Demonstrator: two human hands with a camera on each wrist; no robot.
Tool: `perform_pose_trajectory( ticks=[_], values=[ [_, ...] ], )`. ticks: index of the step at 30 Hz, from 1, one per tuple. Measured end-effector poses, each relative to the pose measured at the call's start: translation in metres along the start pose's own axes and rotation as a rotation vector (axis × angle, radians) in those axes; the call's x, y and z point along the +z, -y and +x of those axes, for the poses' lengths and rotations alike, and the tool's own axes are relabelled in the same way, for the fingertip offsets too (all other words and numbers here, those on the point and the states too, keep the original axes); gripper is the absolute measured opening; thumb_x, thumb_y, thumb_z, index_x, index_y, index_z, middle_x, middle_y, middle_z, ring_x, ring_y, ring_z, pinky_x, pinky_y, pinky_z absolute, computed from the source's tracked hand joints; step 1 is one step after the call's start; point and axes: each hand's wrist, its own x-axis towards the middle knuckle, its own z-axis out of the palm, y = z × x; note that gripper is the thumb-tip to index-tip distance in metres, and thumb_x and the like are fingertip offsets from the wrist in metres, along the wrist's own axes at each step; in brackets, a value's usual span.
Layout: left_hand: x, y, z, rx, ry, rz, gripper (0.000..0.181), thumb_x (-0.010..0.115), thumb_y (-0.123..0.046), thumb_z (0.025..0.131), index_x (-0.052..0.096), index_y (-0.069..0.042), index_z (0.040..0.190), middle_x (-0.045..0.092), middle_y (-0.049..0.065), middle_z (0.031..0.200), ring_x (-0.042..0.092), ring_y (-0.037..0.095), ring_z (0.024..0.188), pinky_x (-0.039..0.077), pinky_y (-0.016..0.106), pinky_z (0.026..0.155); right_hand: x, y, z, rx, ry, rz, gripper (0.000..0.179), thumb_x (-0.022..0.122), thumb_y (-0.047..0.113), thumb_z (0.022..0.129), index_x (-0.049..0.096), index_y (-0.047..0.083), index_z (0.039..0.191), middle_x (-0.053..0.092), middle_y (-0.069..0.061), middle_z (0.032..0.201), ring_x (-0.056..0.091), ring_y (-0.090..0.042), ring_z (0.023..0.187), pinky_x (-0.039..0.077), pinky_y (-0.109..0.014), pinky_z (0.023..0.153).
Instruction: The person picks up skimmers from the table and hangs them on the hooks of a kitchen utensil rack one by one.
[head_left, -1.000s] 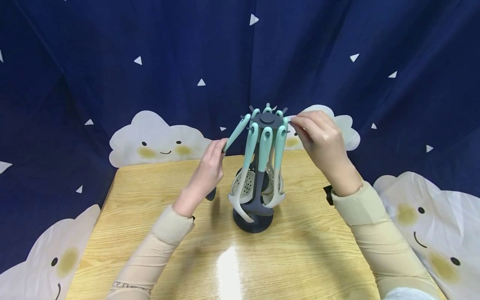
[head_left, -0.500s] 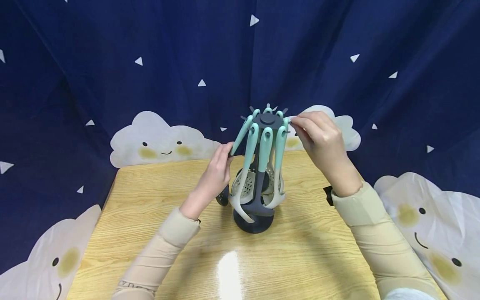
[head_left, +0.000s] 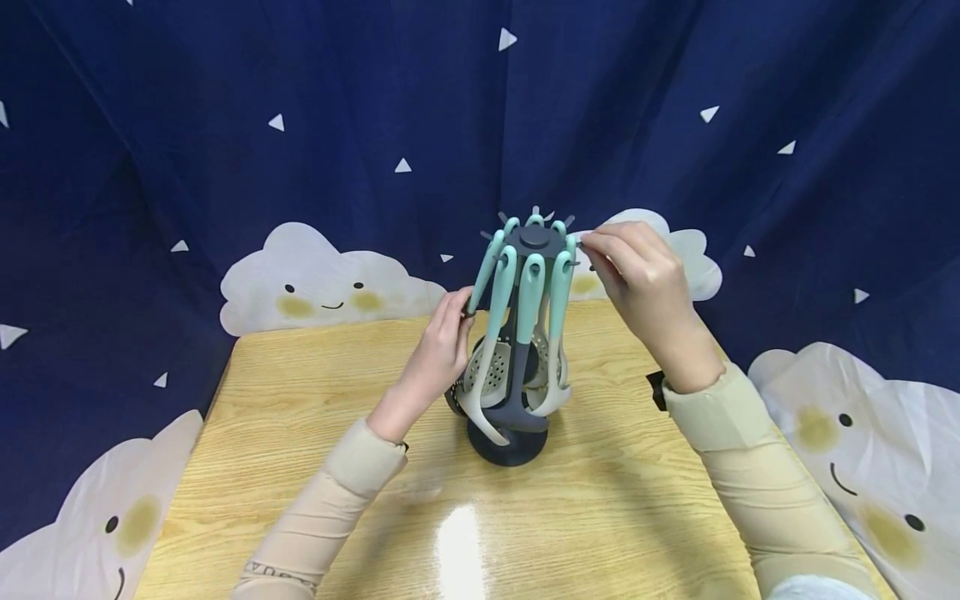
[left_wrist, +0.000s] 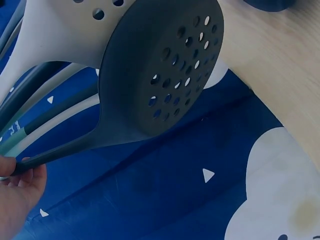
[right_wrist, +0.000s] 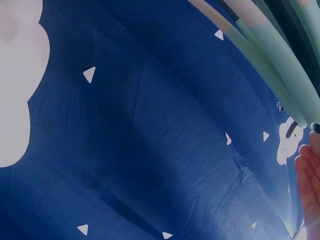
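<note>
A dark utensil rack (head_left: pixel 534 239) stands upright on the table, hung with several kitchen tools that have mint-green handles. My left hand (head_left: pixel 441 342) pinches the dark shaft of a skimmer (left_wrist: pixel 165 70), just below its green handle. The skimmer's round, holed head hangs beside the other tools, and its handle top sits at a hook on the rack's left side; whether the hook passes through the hole cannot be seen. On the other side, my right hand (head_left: pixel 641 279) pinches the tip of a hook at the rack's top. Its fingertips lie near a green handle (right_wrist: pixel 295 60) in the right wrist view.
The wooden table (head_left: pixel 300 467) spreads around the rack's round base (head_left: pixel 507 450). A pale perforated tool (head_left: pixel 491 371) and a dark turner-like tool (head_left: pixel 517 414) hang close by. Behind is a blue curtain (head_left: pixel 450 100) with white clouds and triangles.
My left hand has moved right, bringing the skimmer in toward the rack, so its handle now hangs steeper. My right hand stays at the hook.
</note>
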Motion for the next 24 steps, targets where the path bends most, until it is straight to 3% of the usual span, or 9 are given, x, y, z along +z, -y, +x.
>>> perform_pose_trajectory(
  ticks=[13, 24],
  values=[
    [0.0067, 0.0010, -0.0022, -0.026, -0.050, -0.066, 0.034, 0.042, 0.010, 0.090, 0.040, 0.010, 0.123, 0.049, 0.022, 0.109, 0.054, 0.028, 0.093, 0.049, 0.032, 0.082, 0.0002, -0.0003, -0.0005, 0.000, 0.007, -0.006, 0.010, 0.063, -0.006, 0.080, 0.065, -0.004, 0.090, 0.063, -0.015, 0.084, 0.057, -0.029, 0.078, 0.050, -0.037, 0.071],
    [0.0073, 0.0006, -0.0029, -0.040, -0.055, -0.093, 0.034, 0.042, 0.009, 0.090, 0.039, 0.010, 0.124, 0.049, 0.023, 0.109, 0.054, 0.028, 0.093, 0.049, 0.032, 0.081, 0.0005, 0.0000, -0.0008, 0.005, 0.001, 0.002, 0.010, 0.063, -0.005, 0.080, 0.065, -0.003, 0.090, 0.063, -0.014, 0.084, 0.057, -0.029, 0.079, 0.049, -0.037, 0.071]
  ],
)
